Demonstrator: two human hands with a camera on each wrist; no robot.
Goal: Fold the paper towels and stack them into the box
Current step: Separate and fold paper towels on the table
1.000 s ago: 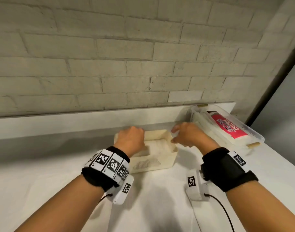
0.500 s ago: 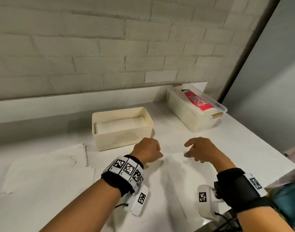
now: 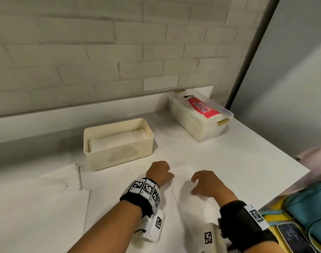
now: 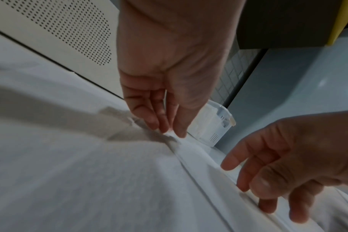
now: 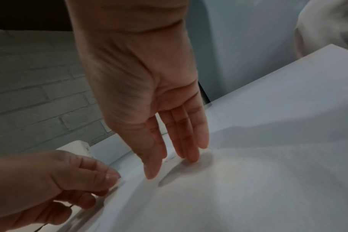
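A cream box (image 3: 117,157) with a dotted cloud pattern stands at the back of the table, folded paper towels (image 3: 119,138) lying inside it. In front of it a flat paper towel sheet (image 3: 185,203) lies on the table. My left hand (image 3: 167,177) pinches that sheet's far edge between thumb and fingertips (image 4: 167,131). My right hand (image 3: 194,185) is just to the right, its straight fingers (image 5: 191,153) touching the same sheet (image 5: 248,180) and nothing held.
More loose sheets (image 3: 37,201) lie spread over the left of the table. A clear lidded container (image 3: 201,121) with a red-labelled pack stands at the back right by the wall. The table's right edge (image 3: 283,189) is close, with a bag and a phone (image 3: 292,238) beyond it.
Both hands have drawn back from the box to the sheet lying in front of it. The left hand has taken the sheet's edge, and the view has swung right.
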